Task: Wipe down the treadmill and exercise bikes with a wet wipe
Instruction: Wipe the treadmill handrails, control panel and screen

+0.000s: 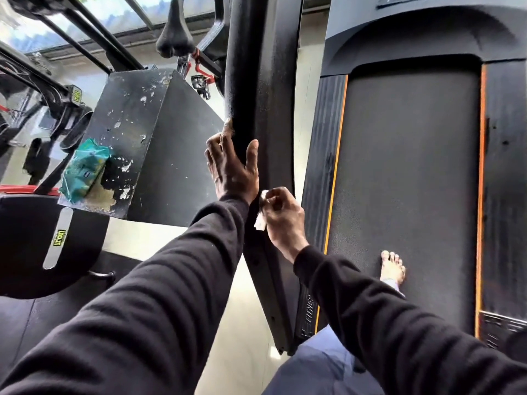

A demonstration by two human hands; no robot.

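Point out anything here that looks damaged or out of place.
The black box left of the treadmill's upright has chipped, flaking paint across its top, worst at the near corner. A green pack of wipes lies on it by the left edge. Nothing else stands out.

A green wipes packet point(84, 169) lies on top of the chipped black metal box point(134, 109).

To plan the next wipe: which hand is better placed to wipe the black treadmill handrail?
Right. The right hand pinches the crumpled white wet wipe at the black padded treadmill handrail; the left hand only grips the rail higher up, without a wipe.
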